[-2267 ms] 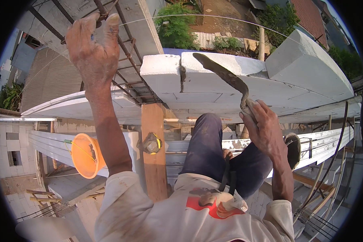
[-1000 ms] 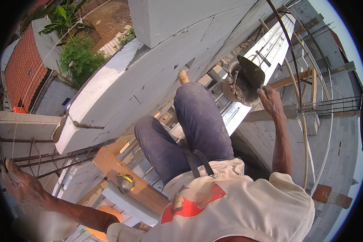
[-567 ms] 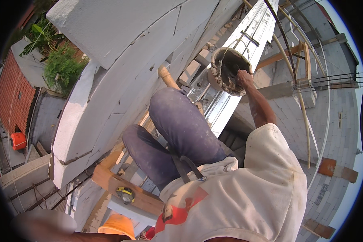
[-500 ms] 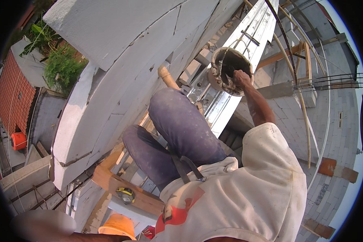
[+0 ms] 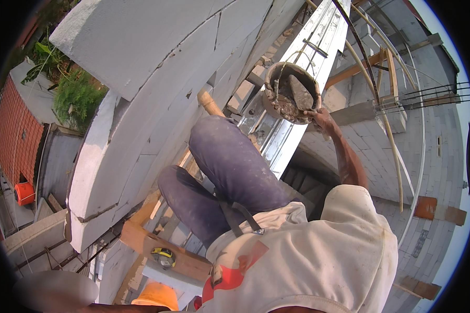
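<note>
My right hand (image 5: 322, 120) is at the near right rim of a mortar-crusted bucket (image 5: 271, 107), its fingers closed around the handle end of a trowel (image 5: 301, 93). The trowel's grey blade lies inside the bucket, over wet-looking grey mortar (image 5: 285, 106). A thin wire handle loops above the far rim. At the lower left my left forearm (image 5: 122, 308) ends in a smeared shape, my left hand (image 5: 55, 291), whose fingers cannot be made out. A yellow and black tape measure (image 5: 163, 257) rests on a brown timber beam (image 5: 190, 265).
A pale block wall (image 5: 156, 104) runs beside my bent knees. Long shiny metal planks (image 5: 326, 36) carry the bucket, next to a dark drop (image 5: 313, 177). Bamboo poles (image 5: 391, 151) stand on the right. An orange helmet-like object (image 5: 156, 296) is below the beam.
My right hand has come out of the bucket's inside to its near right rim, and the trowel blade now shows in the bucket. My right elbow has shifted outward. The left forearm looks unchanged.
</note>
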Action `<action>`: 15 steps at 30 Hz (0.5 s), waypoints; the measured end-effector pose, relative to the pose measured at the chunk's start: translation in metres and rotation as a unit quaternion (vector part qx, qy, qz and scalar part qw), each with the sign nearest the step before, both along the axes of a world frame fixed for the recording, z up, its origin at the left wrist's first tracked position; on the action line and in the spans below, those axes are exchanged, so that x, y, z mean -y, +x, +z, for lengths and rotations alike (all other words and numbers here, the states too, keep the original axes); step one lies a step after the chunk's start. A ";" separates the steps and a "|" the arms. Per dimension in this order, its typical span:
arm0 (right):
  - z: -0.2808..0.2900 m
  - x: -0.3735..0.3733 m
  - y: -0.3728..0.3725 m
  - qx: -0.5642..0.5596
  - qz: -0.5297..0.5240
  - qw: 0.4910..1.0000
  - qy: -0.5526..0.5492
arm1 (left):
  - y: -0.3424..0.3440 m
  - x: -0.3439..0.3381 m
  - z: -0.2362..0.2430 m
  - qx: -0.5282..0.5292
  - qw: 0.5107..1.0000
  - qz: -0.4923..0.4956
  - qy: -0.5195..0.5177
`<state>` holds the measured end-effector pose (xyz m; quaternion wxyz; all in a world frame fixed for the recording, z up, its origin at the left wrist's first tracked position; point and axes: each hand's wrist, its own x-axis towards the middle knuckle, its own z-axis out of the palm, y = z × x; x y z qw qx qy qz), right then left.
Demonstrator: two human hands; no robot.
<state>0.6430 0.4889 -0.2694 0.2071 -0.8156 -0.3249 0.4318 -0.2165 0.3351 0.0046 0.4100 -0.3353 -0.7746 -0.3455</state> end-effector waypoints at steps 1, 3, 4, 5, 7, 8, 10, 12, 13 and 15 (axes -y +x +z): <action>0.003 0.007 -0.006 -0.027 -0.009 0.999 0.030 | 0.000 0.001 0.000 0.000 1.000 -0.001 0.002; 0.012 0.012 -0.021 -0.100 -0.024 0.992 0.078 | -0.005 0.008 0.001 -0.003 1.000 -0.003 0.004; 0.019 0.014 -0.032 -0.138 -0.027 0.985 0.100 | -0.007 0.007 -0.001 -0.010 1.000 -0.006 0.002; 0.047 0.014 -0.065 -0.156 -0.015 0.980 0.121 | -0.010 0.010 0.001 -0.019 1.000 -0.005 0.000; 0.073 0.023 -0.096 -0.167 0.031 0.969 0.177 | -0.011 0.009 0.003 -0.043 0.999 -0.011 -0.006; 0.087 0.018 -0.128 -0.206 0.069 0.959 0.184 | -0.017 0.021 0.011 -0.076 0.997 0.005 -0.021; 0.112 0.021 -0.169 -0.290 0.148 0.921 0.213 | -0.015 0.013 0.010 -0.092 0.995 0.006 -0.032; 0.127 0.022 -0.222 -0.376 0.225 0.864 0.248 | 0.001 0.005 0.014 -0.111 0.993 0.006 -0.038; 0.138 0.024 -0.254 -0.410 0.250 0.846 0.232 | 0.001 0.006 0.015 -0.135 0.990 0.008 -0.048; 0.150 0.029 -0.311 -0.449 0.279 0.825 0.200 | -0.012 0.009 0.006 -0.136 0.989 -0.003 -0.059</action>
